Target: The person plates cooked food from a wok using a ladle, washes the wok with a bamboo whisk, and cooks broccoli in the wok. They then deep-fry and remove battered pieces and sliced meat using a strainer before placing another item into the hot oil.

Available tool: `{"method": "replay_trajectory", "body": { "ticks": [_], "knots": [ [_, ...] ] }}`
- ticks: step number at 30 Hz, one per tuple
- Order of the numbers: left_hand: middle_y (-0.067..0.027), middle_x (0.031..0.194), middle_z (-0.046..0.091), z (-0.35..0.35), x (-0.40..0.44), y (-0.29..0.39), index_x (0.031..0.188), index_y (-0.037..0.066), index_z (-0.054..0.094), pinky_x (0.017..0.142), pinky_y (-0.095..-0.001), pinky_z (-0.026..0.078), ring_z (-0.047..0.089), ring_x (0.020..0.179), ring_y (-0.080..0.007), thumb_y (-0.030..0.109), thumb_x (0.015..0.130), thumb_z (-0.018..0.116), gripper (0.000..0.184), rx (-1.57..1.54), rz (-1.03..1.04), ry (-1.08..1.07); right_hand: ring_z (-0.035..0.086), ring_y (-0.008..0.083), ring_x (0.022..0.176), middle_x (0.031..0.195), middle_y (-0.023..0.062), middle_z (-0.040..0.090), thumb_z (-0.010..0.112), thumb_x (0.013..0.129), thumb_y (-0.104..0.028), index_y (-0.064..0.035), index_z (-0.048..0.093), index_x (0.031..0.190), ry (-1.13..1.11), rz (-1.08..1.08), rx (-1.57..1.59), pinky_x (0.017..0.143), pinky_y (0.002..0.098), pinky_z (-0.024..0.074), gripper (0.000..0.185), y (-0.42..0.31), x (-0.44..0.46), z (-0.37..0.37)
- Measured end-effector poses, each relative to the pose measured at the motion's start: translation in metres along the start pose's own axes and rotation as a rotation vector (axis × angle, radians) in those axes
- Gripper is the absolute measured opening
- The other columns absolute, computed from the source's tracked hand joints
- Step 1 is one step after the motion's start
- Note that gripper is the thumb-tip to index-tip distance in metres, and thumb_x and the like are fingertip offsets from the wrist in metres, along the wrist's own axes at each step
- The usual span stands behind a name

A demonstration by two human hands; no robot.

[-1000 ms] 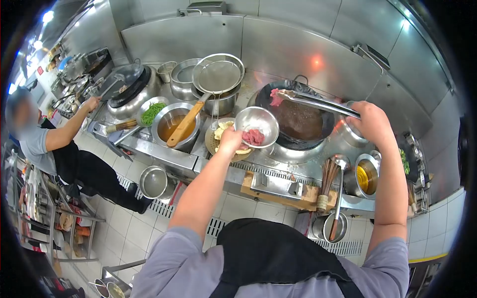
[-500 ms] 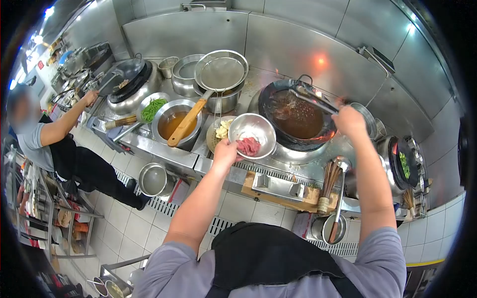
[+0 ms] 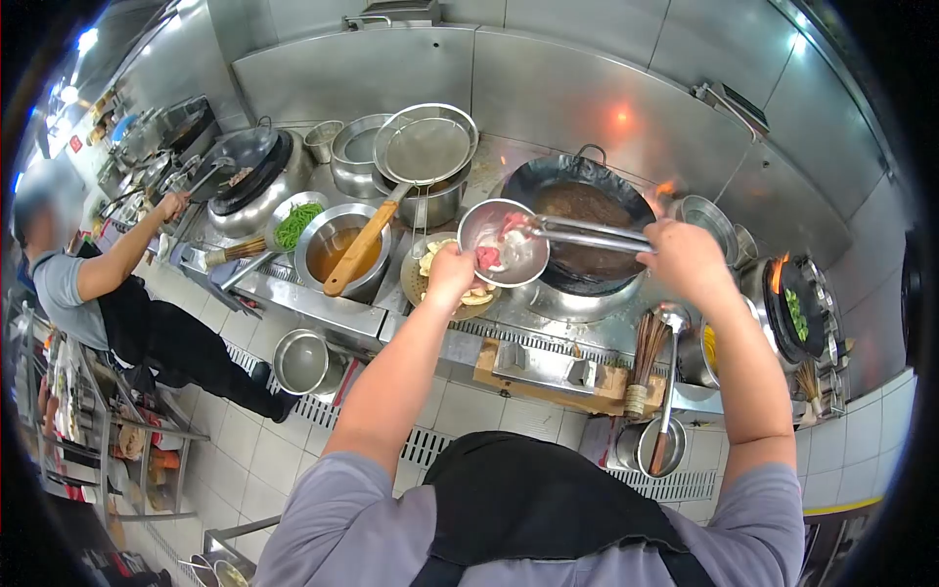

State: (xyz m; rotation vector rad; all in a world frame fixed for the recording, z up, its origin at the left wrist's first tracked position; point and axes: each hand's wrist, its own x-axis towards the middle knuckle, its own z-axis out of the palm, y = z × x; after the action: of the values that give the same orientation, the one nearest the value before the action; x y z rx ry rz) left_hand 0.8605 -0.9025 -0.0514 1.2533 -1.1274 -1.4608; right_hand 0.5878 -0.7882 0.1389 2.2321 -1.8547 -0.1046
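My left hand grips the rim of a metal bowl, tilted toward the wok. Slices of raw pink meat lie inside the bowl. Metal tongs are held in my closed right hand, their tips in the bowl at the meat. Just behind stands a black wok with dark brown liquid, flames at its right edge. Below my left hand, a perforated dish of pale yellow pieces sits partly hidden.
A wooden-handled strainer rests across pots to the left, near a pot of brown liquid and green vegetables. A bamboo brush and ladle stand at front right. At far left, another person works at a wok.
The tongs have swung from above the wok down into the bowl, and my right hand has lowered. The bowl now tilts more to the right. The wok's liquid looks calmer.
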Motion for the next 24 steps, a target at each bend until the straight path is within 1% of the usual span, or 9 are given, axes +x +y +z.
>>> {"method": "replay_trajectory", "body": {
  "ticks": [2, 4, 6, 11, 12, 13, 15, 18, 24],
  "knots": [
    [-0.0181, 0.083, 0.063, 0.001, 0.001, -0.001, 0.101, -0.006, 0.052, 0.054, -0.0304, 0.057, 0.066, 0.064, -0.0241, 0.009, 0.085, 0.047, 0.022, -0.016, -0.008, 0.000, 0.062, 0.0326, 0.089, 0.094, 0.0149, 0.064, 0.067, 0.076, -0.026, -0.0030, 0.063, 0.095, -0.009, 0.086, -0.017, 0.078, 0.0422, 0.0487, 0.030, 0.013, -0.003, -0.019],
    [-0.0159, 0.083, 0.064, 0.004, 0.000, 0.001, 0.097, -0.006, 0.055, 0.049, -0.0282, 0.055, 0.065, 0.060, -0.0195, 0.009, 0.086, 0.048, 0.020, -0.078, -0.009, 0.088, 0.061, 0.0326, 0.089, 0.092, 0.0155, 0.064, 0.067, 0.076, -0.025, -0.0035, 0.064, 0.092, 0.044, 0.103, -0.004, 0.079, 0.0422, 0.0483, 0.027, 0.023, -0.004, -0.024],
    [-0.0161, 0.084, 0.064, 0.003, 0.000, 0.000, 0.098, -0.006, 0.055, 0.049, -0.0282, 0.056, 0.065, 0.061, -0.0195, 0.008, 0.086, 0.047, 0.021, -0.076, -0.009, 0.088, 0.062, 0.0329, 0.089, 0.092, 0.0162, 0.065, 0.066, 0.076, -0.023, -0.0035, 0.065, 0.089, 0.014, 0.199, -0.012, 0.078, 0.0428, 0.0488, 0.024, 0.034, 0.002, -0.022],
    [-0.0156, 0.086, 0.064, -0.004, -0.001, -0.010, 0.102, -0.006, 0.056, 0.051, -0.0277, 0.056, 0.066, 0.065, -0.0197, 0.007, 0.086, 0.046, 0.023, -0.070, -0.053, 0.083, 0.063, 0.0322, 0.093, 0.097, 0.0173, 0.066, 0.063, 0.080, -0.030, -0.0027, 0.066, 0.095, -0.250, 0.330, -0.032, 0.080, 0.0413, 0.0502, 0.032, 0.039, 0.035, 0.066],
    [-0.0173, 0.085, 0.063, -0.005, -0.003, -0.012, 0.102, -0.007, 0.053, 0.053, -0.0294, 0.057, 0.066, 0.065, -0.0227, 0.007, 0.085, 0.045, 0.023, -0.056, -0.045, 0.063, 0.063, 0.0320, 0.095, 0.099, 0.0176, 0.065, 0.062, 0.081, -0.031, -0.0024, 0.066, 0.097, -0.289, 0.342, -0.037, 0.082, 0.0407, 0.0500, 0.034, 0.041, 0.040, 0.087],
    [-0.0191, 0.085, 0.063, -0.005, -0.005, -0.013, 0.102, -0.007, 0.051, 0.055, -0.0311, 0.058, 0.067, 0.064, -0.0258, 0.006, 0.083, 0.045, 0.025, -0.043, -0.036, 0.046, 0.063, 0.0320, 0.095, 0.099, 0.0176, 0.065, 0.062, 0.081, -0.031, -0.0024, 0.066, 0.097, -0.286, 0.343, -0.038, 0.082, 0.0407, 0.0500, 0.034, 0.039, 0.038, 0.086],
    [-0.0187, 0.085, 0.063, -0.005, -0.014, -0.008, 0.102, -0.007, 0.051, 0.055, -0.0307, 0.057, 0.067, 0.064, -0.0252, 0.007, 0.083, 0.045, 0.024, -0.074, -0.040, 0.052, 0.062, 0.0324, 0.098, 0.105, 0.0177, 0.064, 0.060, 0.082, -0.031, -0.0020, 0.066, 0.098, -0.285, 0.466, 0.017, 0.084, 0.0403, 0.0493, 0.034, 0.033, 0.038, 0.081],
    [-0.0172, 0.086, 0.063, -0.012, -0.016, -0.020, 0.102, -0.006, 0.052, 0.056, -0.0300, 0.057, 0.066, 0.064, -0.0239, 0.008, 0.084, 0.045, 0.024, -0.069, -0.034, 0.072, 0.061, 0.0332, 0.098, 0.105, 0.0181, 0.064, 0.059, 0.082, -0.031, -0.0016, 0.066, 0.099, -0.188, 0.481, 0.043, 0.085, 0.0411, 0.0486, 0.035, 0.049, 0.033, 0.062],
    [-0.0153, 0.092, 0.062, -0.014, -0.020, -0.006, 0.104, -0.004, 0.053, 0.059, -0.0279, 0.057, 0.066, 0.070, -0.0212, 0.012, 0.089, 0.048, 0.022, -0.047, 0.002, 0.063, 0.062, 0.0346, 0.093, 0.097, 0.0193, 0.065, 0.064, 0.078, -0.032, -0.0017, 0.064, 0.100, -0.097, 0.389, 0.060, 0.082, 0.0413, 0.0488, 0.037, 0.043, 0.015, 0.001]
  ]
}}
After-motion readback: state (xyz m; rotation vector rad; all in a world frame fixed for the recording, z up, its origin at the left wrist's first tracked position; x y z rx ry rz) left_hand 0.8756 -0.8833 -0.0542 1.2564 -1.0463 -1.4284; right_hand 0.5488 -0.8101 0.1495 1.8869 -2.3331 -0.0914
